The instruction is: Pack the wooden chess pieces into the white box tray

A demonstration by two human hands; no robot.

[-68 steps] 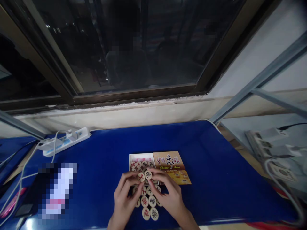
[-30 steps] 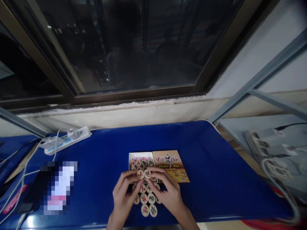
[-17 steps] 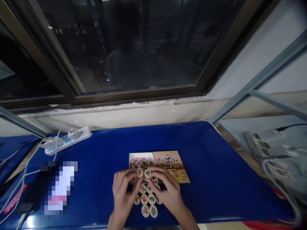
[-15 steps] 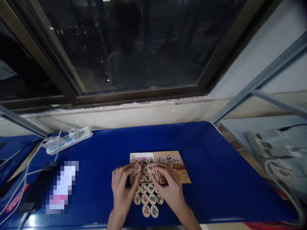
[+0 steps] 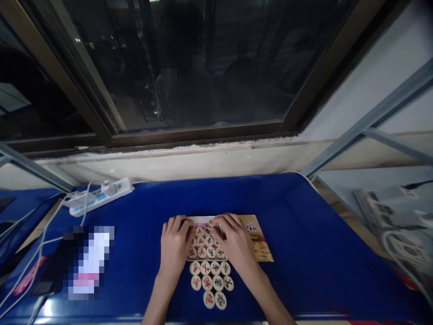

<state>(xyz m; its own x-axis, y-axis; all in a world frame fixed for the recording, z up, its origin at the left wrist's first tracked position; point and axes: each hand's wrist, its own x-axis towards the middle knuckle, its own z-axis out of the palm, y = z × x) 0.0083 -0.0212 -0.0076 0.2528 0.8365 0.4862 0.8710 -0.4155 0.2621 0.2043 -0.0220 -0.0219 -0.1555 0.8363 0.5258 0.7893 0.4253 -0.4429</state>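
Round wooden Chinese chess pieces with red and black characters lie in rows inside a shallow white box (image 5: 203, 218). My left hand (image 5: 174, 243) reaches over the box's left side, thumb and fingers closed at its far left corner; the piece there is mostly hidden. My right hand (image 5: 235, 239) is over the box's right side, its fingers closed on a black-lettered piece (image 5: 211, 222) near the far edge. On the table in front of the box lie several more pieces, among them a red one (image 5: 209, 299) and a black one (image 5: 221, 300) nearest me.
A printed chess box lid (image 5: 262, 248) lies right of the box, partly under my right hand. On the blue table (image 5: 304, 253) stand a white power strip (image 5: 101, 197) with cables and a phone-like item (image 5: 89, 262), blurred out, at left. A window (image 5: 203, 81) rises behind.
Both hands have moved away from me with a piece each, from above the middle of the box to its far row. The camera view has shifted slightly.
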